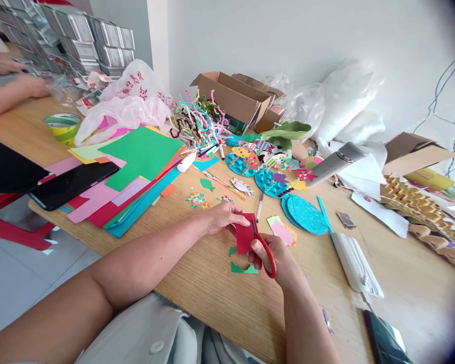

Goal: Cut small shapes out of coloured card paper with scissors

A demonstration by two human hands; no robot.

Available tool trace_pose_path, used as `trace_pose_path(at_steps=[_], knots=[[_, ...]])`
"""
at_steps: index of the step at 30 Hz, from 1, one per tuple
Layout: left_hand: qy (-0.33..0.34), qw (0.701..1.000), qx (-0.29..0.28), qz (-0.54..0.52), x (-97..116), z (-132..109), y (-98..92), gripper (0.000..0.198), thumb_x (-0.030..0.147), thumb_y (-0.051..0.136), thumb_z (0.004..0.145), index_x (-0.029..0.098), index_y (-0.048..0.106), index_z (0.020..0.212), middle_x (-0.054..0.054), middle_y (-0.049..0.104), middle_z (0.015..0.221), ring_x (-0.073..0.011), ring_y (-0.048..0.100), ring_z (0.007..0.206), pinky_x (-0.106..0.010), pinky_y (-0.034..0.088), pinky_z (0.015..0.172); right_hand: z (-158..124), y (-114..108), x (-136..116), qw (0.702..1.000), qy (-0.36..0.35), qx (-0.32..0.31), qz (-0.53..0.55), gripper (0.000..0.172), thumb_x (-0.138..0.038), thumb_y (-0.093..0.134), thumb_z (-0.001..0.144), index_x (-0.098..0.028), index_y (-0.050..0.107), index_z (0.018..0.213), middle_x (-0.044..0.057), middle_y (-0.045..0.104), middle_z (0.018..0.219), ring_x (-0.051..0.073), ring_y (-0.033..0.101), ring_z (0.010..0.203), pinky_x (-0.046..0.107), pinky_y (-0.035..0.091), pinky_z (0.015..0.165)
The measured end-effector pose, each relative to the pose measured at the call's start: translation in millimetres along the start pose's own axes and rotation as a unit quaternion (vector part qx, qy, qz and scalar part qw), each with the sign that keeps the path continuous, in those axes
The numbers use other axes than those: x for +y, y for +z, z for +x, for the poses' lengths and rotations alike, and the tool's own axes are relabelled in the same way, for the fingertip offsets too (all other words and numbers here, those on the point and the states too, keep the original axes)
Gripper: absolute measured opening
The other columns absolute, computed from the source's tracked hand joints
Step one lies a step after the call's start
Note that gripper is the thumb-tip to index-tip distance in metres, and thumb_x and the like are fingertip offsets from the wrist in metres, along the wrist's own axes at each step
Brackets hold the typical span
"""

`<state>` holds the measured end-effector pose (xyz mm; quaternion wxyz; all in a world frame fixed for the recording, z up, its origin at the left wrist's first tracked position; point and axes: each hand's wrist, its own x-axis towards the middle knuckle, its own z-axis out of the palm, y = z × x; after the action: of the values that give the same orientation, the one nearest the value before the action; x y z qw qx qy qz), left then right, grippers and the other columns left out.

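Observation:
A small piece of red paper point(244, 239) is pinched at its upper left by my left hand point(224, 218). My right hand point(275, 255) grips red-handled scissors point(270, 257), whose blades lie at the paper's upper right edge. Below the paper, green paper scraps point(244, 268) rest on the table. A green paper fish point(207, 184) and a patch of tiny colourful paper bits point(197, 200) lie beyond my left hand. To the right of the scissors is a little pile of cut paper pieces point(282, 231). A pen point(260, 207) lies just past my hands.
Stacked coloured paper point(140, 154) and a black phone point(74, 185) lie left. Behind are pipe cleaners point(200, 121), a cardboard box point(231, 98) and blue discs with paper fish point(271, 182). A grey bottle point(337, 163) and white power strip point(356, 265) are right. Another person's hands point(32, 86) show far left.

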<state>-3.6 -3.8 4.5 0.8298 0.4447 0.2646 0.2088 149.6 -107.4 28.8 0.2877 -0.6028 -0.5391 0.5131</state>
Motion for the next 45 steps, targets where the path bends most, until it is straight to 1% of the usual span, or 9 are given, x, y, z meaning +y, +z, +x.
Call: trace_pose_path(at_steps=[9,15,21,26,30,33,39,43,45], knots=[[-0.012,1.000,0.002,-0.018,0.2,-1.1,2.4,0.027,0.028,0.075,0.054,0.011,0.065,0.072,-0.004,0.066,0.068,-0.0126,0.059,0.059,-0.025,0.045,0.057,0.0,3.0,-6.9,1.000,0.004,0.018,0.002,0.048,-0.061,0.062,0.069,-0.015,0.053,0.061,0.001,0.056,0.049,0.010,0.047,0.038,0.020,0.033,0.036],[-0.016,0.999,-0.013,-0.026,-1.8,-1.1,1.4,0.033,0.029,0.076,0.053,0.011,0.067,0.079,-0.004,0.067,0.073,-0.0137,0.060,0.063,-0.026,0.046,0.060,-0.9,3.8,-6.3,0.999,-0.004,0.032,0.009,0.053,-0.068,0.053,0.073,-0.016,0.053,0.063,0.001,0.056,0.048,0.010,0.048,0.038,0.020,0.032,0.036],[-0.009,0.999,-0.002,-0.051,-2.1,0.3,1.0,0.034,0.027,0.078,0.051,0.011,0.067,0.079,-0.004,0.067,0.072,-0.0119,0.059,0.062,-0.026,0.046,0.063,-0.5,7.4,-7.7,0.999,-0.002,0.048,0.012,0.052,-0.068,0.056,0.071,-0.016,0.052,0.061,0.002,0.058,0.051,0.010,0.049,0.039,0.021,0.035,0.037],[-0.010,0.998,0.030,-0.062,-1.4,-0.5,3.6,0.034,0.027,0.076,0.051,0.012,0.067,0.080,-0.003,0.067,0.073,-0.0109,0.058,0.063,-0.023,0.043,0.061,2.1,13.0,-7.5,0.998,0.011,0.064,0.022,0.053,-0.069,0.057,0.069,-0.016,0.053,0.060,0.002,0.057,0.050,0.010,0.048,0.038,0.021,0.034,0.035],[-0.015,0.997,0.026,-0.068,-0.9,-1.6,5.8,0.030,0.027,0.076,0.051,0.011,0.066,0.075,-0.003,0.065,0.069,-0.0106,0.057,0.060,-0.022,0.042,0.059,4.3,15.7,-4.3,0.997,0.012,0.072,0.038,0.052,-0.068,0.059,0.067,-0.017,0.053,0.060,0.001,0.056,0.049,0.010,0.048,0.037,0.021,0.035,0.035],[-0.009,0.997,0.026,-0.068,-0.9,-1.7,6.8,0.028,0.028,0.076,0.053,0.011,0.066,0.073,-0.002,0.064,0.065,-0.0099,0.056,0.057,-0.022,0.040,0.057,4.7,16.0,-2.9,0.997,0.012,0.068,0.042,0.051,-0.067,0.060,0.067,-0.017,0.053,0.060,0.001,0.056,0.049,0.011,0.048,0.037,0.021,0.035,0.035],[0.003,0.996,0.051,-0.069,-1.6,-0.4,7.7,0.020,0.025,0.073,0.055,0.011,0.063,0.066,0.000,0.061,0.057,-0.0079,0.051,0.048,-0.021,0.033,0.048,3.0,16.0,-5.7,0.997,0.008,0.064,0.030,0.050,-0.065,0.058,0.071,-0.017,0.053,0.059,0.001,0.057,0.051,0.011,0.050,0.039,0.022,0.037,0.036],[0.005,0.996,0.049,-0.068,-0.1,-0.2,7.4,0.020,0.023,0.072,0.054,0.011,0.064,0.068,-0.001,0.061,0.057,-0.0079,0.051,0.048,-0.020,0.034,0.049,2.1,15.1,-8.1,0.998,0.007,0.061,0.024,0.050,-0.065,0.056,0.072,-0.017,0.053,0.060,0.002,0.057,0.051,0.011,0.050,0.039,0.022,0.037,0.037],[0.006,0.997,0.047,-0.058,1.5,-0.8,7.1,0.020,0.023,0.072,0.053,0.010,0.065,0.068,-0.001,0.061,0.057,-0.0083,0.052,0.049,-0.021,0.035,0.050,1.9,14.0,-8.7,0.999,0.001,0.050,0.021,0.051,-0.066,0.056,0.072,-0.016,0.054,0.060,0.002,0.058,0.052,0.011,0.050,0.040,0.022,0.038,0.037]])
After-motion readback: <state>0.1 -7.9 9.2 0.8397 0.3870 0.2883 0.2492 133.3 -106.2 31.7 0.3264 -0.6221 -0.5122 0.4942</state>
